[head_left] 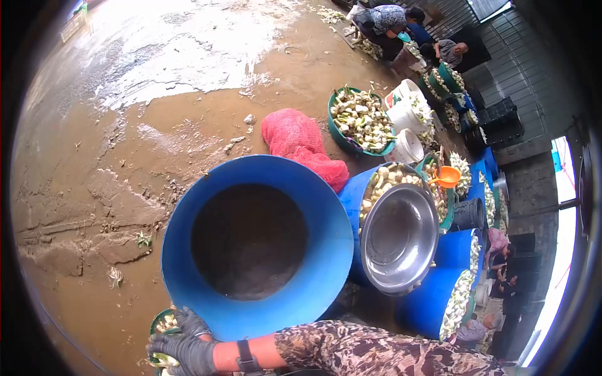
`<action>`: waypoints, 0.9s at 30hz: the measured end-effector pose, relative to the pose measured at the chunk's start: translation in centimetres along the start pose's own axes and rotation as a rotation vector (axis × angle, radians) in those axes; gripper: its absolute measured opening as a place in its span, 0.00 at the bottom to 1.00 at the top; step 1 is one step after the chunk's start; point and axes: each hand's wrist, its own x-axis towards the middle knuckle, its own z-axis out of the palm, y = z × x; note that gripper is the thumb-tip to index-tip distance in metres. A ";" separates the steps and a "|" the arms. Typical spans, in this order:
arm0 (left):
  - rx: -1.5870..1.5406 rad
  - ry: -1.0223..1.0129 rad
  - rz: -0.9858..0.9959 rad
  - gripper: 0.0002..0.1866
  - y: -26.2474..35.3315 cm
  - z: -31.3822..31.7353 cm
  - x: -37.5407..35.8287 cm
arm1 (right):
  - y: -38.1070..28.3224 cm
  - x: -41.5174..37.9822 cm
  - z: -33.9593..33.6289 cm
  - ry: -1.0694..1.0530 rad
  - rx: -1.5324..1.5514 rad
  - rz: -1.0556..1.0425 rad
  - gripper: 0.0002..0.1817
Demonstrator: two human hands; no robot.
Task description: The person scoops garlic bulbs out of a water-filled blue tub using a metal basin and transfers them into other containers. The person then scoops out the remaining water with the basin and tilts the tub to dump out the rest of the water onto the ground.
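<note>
The picture lies on its side. Both my hands wear dark grey gloves and are close together at the lower left, over a green tub (158, 318) holding pale bulbs that look like garlic. My left hand (175, 352), with a black watch on its wrist, curls its fingers round a pale, greenish garlic bulb (164, 360). Right beside it is my right hand (192, 323), fingers bent; its forearm is hidden behind the left arm, and I cannot see what it grips. Next to it is a large blue drum (326, 219), with a dark inside.
A metal basin (400, 238) leans on another blue drum of bulbs. A red mesh sack (295, 138) lies beside a green tub of bulbs (360, 122). An orange scoop (445, 177) sits among several filled drums. Other people (389, 22) work farther off on the wet, muddy floor (94, 188).
</note>
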 end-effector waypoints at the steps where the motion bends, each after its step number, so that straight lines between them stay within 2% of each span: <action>1: -0.057 -0.024 -0.027 0.25 0.1 0.0 0.2 | -1.1 -1.6 -2.7 0.062 -0.162 -0.010 0.31; 2: -0.117 -0.045 -0.048 0.25 0.2 0.0 0.4 | 2.1 -3.6 -3.7 0.256 0.036 -0.002 0.27; 3: -0.184 -0.061 -0.069 0.25 0.1 -0.3 0.5 | 3.9 -6.3 -7.1 0.359 0.002 0.056 0.25; 7: -0.360 -0.079 -0.139 0.25 2.0 -0.9 -0.1 | 11.7 -20.4 -14.5 0.729 -0.684 0.471 0.26; 9: -0.136 0.030 -0.066 0.25 1.0 0.0 0.4 | 12.5 -26.6 -15.9 0.754 -0.833 0.662 0.26; 10: -0.230 0.003 -0.085 0.26 0.5 0.6 0.9 | 13.3 -29.0 -16.3 0.769 -0.769 0.738 0.25; 12: -0.120 0.021 -0.080 0.26 1.5 -0.3 0.4 | 13.2 -32.3 -15.0 0.773 -0.643 0.903 0.23; 13: -0.033 0.054 -0.077 0.25 2.4 -0.4 0.3 | 12.1 -32.2 -14.7 0.752 -0.377 1.222 0.22; 15: -0.108 0.066 -0.034 0.22 2.4 -0.9 -0.1 | 12.0 -33.4 -11.8 0.652 -0.282 1.360 0.21; 16: -0.162 0.058 0.006 0.21 2.1 -0.5 0.3 | 15.6 -35.8 -9.5 0.651 0.021 1.322 0.22; 17: -0.459 -0.066 -0.054 0.22 -0.7 0.6 2.0 | 18.6 -37.7 -6.6 0.649 0.340 1.276 0.25; 19: 0.563 0.258 0.198 0.36 1.4 -1.3 0.6 | 17.8 -37.7 -5.3 0.897 1.126 1.330 0.26; 20: 0.644 0.294 0.272 0.42 3.8 -1.5 -0.9 | 18.6 -37.2 -5.1 0.951 1.180 1.410 0.25; 21: 0.574 0.253 0.401 0.43 3.7 -1.1 -2.4 | 19.1 -36.7 -4.9 1.003 1.232 1.492 0.24; 22: 0.518 0.117 0.639 0.43 7.3 -2.3 -6.6 | 19.6 -36.2 -4.3 0.991 1.259 1.593 0.24; 23: 0.490 -0.114 0.874 0.42 9.2 -1.8 -10.3 | 21.5 -36.4 -3.6 0.992 1.283 1.598 0.24; 24: 0.509 -0.429 0.982 0.43 10.9 -1.2 -14.1 | 23.9 -37.1 -2.0 1.038 1.527 1.326 0.24; 25: 0.489 -0.693 1.034 0.48 10.1 0.4 -17.5 | 25.9 -37.8 -0.5 1.073 1.743 1.030 0.25; 26: 0.617 -0.969 0.980 0.49 10.2 2.0 -20.7 | 27.5 -38.0 1.0 1.090 1.766 1.030 0.25; 27: 0.624 -1.155 0.973 0.48 10.4 3.4 -22.7 | 29.0 -38.1 2.4 0.952 1.462 0.982 0.25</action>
